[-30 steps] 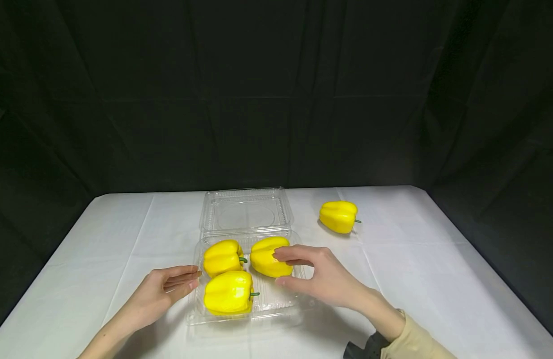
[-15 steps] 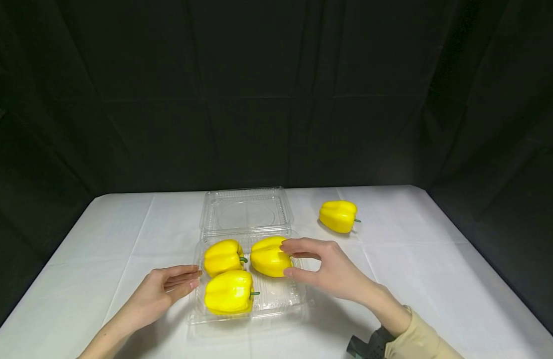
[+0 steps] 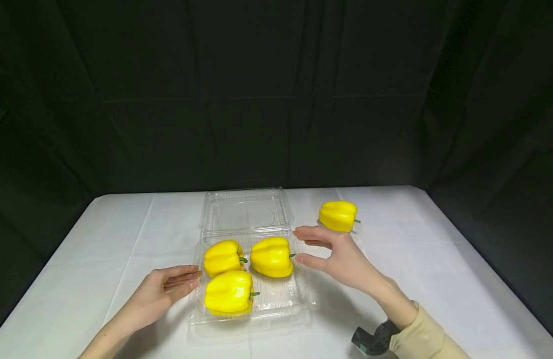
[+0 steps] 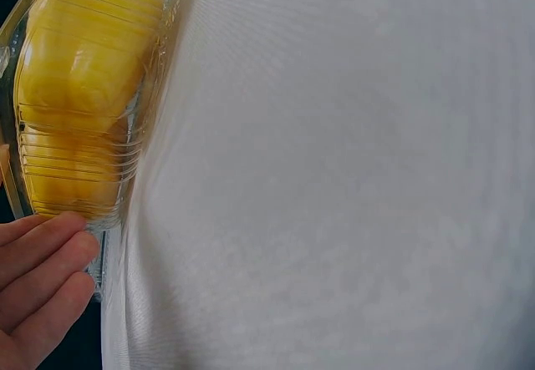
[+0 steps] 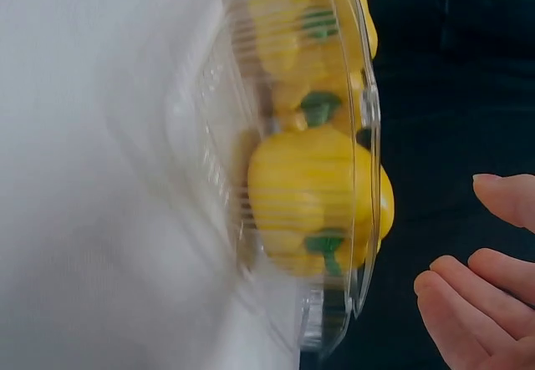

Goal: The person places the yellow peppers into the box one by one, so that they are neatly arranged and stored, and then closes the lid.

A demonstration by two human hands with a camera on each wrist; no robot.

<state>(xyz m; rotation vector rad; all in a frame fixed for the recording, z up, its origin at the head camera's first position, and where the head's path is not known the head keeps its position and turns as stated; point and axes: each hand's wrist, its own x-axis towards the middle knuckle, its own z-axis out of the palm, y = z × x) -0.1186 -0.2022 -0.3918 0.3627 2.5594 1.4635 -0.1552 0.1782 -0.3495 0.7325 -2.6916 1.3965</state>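
Note:
A clear plastic clamshell container [image 3: 278, 297] lies with its lid folded back. Three yellow bell peppers are inside: one at back left [image 3: 222, 258], one at front left [image 3: 229, 293] and one at back right [image 3: 272, 257]. My left hand [image 3: 157, 294] is at the container's left edge, its fairly straight fingers [image 4: 50, 257] against the side wall in the left wrist view. Just right of the back right pepper, my right hand [image 3: 343, 257] hovers with thumb and fingers apart, holding nothing. In the right wrist view a gap separates its fingers [image 5: 456, 303] from the container.
Another yellow bell pepper [image 3: 338, 216] lies on the white tablecloth [image 3: 406, 279], beyond my right hand. The clear lid [image 3: 247, 212] lies flat behind the container base. Black cloth [image 3: 267, 99] hangs at the back and sides.
My right hand has drawn away from the back right pepper, moving right and farther back towards the pepper on the cloth. That pepper's stem now shows. My left hand has stayed put.

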